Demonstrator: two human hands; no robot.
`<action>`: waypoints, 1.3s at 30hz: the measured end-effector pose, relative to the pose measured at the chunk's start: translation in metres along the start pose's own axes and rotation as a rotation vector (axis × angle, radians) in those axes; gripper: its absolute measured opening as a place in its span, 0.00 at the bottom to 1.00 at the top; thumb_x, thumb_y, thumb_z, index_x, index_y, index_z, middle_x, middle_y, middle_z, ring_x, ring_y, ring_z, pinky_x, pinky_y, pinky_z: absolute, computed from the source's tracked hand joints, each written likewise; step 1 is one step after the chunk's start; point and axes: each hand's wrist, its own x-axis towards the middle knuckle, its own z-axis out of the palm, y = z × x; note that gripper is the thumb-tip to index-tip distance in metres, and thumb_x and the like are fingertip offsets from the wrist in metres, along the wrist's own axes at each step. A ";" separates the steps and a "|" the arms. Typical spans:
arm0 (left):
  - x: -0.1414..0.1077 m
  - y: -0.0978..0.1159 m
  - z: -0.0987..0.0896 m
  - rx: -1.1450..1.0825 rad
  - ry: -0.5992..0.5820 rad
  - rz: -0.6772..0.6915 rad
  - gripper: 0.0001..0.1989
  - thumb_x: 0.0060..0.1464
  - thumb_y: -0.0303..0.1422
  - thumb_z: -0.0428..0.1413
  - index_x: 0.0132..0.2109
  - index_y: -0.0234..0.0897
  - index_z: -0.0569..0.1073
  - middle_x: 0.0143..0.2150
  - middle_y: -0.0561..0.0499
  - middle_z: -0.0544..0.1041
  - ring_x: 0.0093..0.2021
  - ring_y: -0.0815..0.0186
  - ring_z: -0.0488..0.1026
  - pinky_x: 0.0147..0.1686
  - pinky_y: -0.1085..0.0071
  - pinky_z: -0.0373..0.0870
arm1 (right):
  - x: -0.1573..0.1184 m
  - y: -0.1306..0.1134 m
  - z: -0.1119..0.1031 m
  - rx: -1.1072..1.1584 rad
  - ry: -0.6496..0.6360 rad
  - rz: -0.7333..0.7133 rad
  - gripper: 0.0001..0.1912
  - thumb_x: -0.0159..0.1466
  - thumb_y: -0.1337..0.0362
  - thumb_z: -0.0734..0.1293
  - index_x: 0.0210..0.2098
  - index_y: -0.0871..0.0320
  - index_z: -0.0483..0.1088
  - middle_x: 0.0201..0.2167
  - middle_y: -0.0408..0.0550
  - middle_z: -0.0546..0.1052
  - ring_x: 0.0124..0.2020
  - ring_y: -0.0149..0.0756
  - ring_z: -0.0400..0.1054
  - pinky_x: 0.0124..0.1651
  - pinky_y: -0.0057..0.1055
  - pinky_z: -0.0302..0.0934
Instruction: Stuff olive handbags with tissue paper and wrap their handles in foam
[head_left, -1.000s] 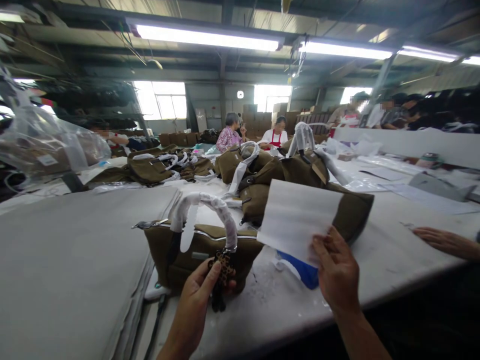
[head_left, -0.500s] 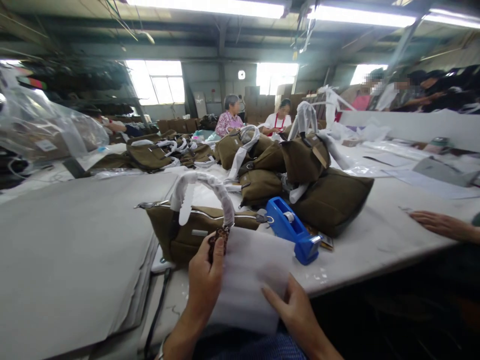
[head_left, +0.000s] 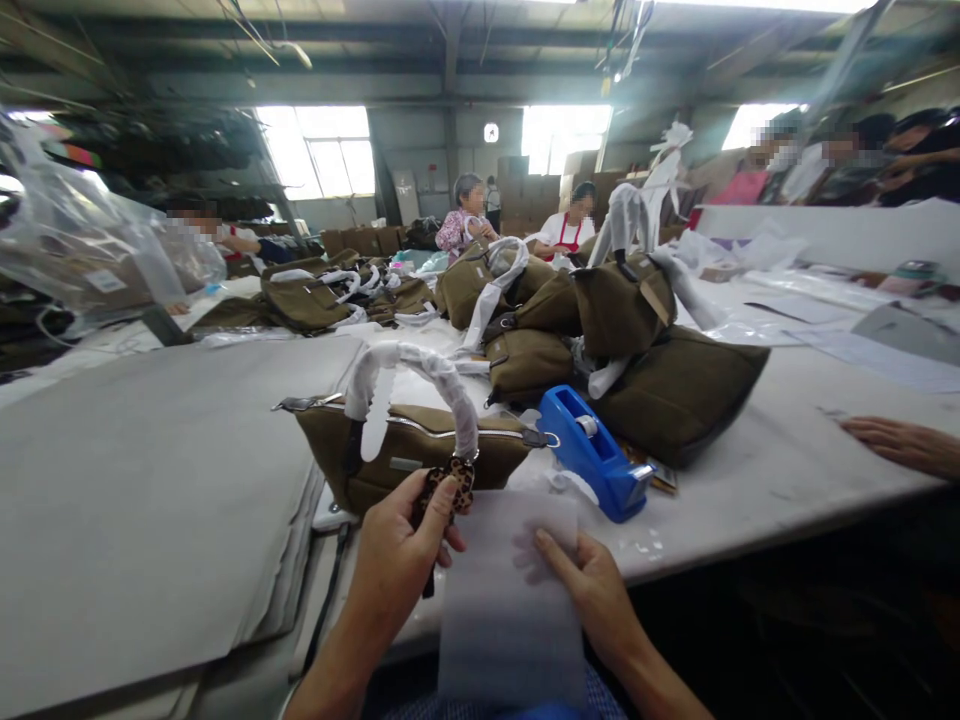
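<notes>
My left hand (head_left: 409, 535) is closed on a leopard-print tag (head_left: 459, 484) at the near end of a wrapped bag handle. The handle (head_left: 411, 358), covered in white wrapping, arches over an olive bag (head_left: 420, 450) with a silver zipper. Between thumb and fingers, my right hand (head_left: 589, 585) grips a translucent white sheet (head_left: 510, 600), and its fingers show through from behind. The sheet hangs in front of the bag, below the tag. Just right of the bag stands a blue tape dispenser (head_left: 596, 455).
Olive bags (head_left: 667, 400) with wrapped handles are piled behind the dispenser. Large grey sheets (head_left: 157, 510) are stacked at left. Another person's hand (head_left: 900, 445) rests on the table (head_left: 795, 480) at right. People (head_left: 566, 228) sit at the far side.
My left hand has moved slightly left and turned, showing more of the leopard-print tag. The white sheet has come away from the left hand and now hangs straighter from my right hand.
</notes>
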 end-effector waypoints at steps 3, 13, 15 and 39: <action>-0.005 0.005 0.004 -0.120 -0.043 -0.037 0.21 0.60 0.53 0.57 0.38 0.37 0.75 0.31 0.47 0.82 0.20 0.65 0.74 0.19 0.73 0.71 | 0.006 -0.002 0.019 0.038 -0.033 -0.060 0.25 0.60 0.44 0.74 0.40 0.61 0.80 0.34 0.53 0.83 0.33 0.42 0.76 0.34 0.32 0.69; -0.010 -0.025 0.021 -0.332 -0.009 -0.163 0.29 0.53 0.57 0.61 0.44 0.32 0.77 0.36 0.43 0.83 0.30 0.58 0.80 0.30 0.66 0.80 | 0.026 -0.021 0.066 0.547 -0.289 0.013 0.20 0.62 0.53 0.75 0.46 0.60 0.79 0.37 0.51 0.82 0.33 0.38 0.75 0.38 0.32 0.70; -0.008 -0.029 0.022 -0.345 0.000 -0.172 0.30 0.52 0.58 0.61 0.42 0.32 0.78 0.34 0.44 0.82 0.28 0.59 0.80 0.32 0.66 0.79 | 0.024 -0.025 0.070 0.606 -0.255 0.015 0.20 0.61 0.53 0.75 0.46 0.61 0.79 0.38 0.52 0.82 0.32 0.38 0.75 0.38 0.33 0.70; -0.019 -0.050 -0.037 -0.169 -0.003 -0.217 0.37 0.58 0.62 0.50 0.56 0.33 0.75 0.49 0.40 0.82 0.45 0.49 0.81 0.44 0.57 0.79 | 0.029 -0.049 0.074 0.324 -0.161 -0.055 0.26 0.57 0.54 0.78 0.51 0.60 0.78 0.49 0.56 0.82 0.51 0.51 0.77 0.59 0.49 0.69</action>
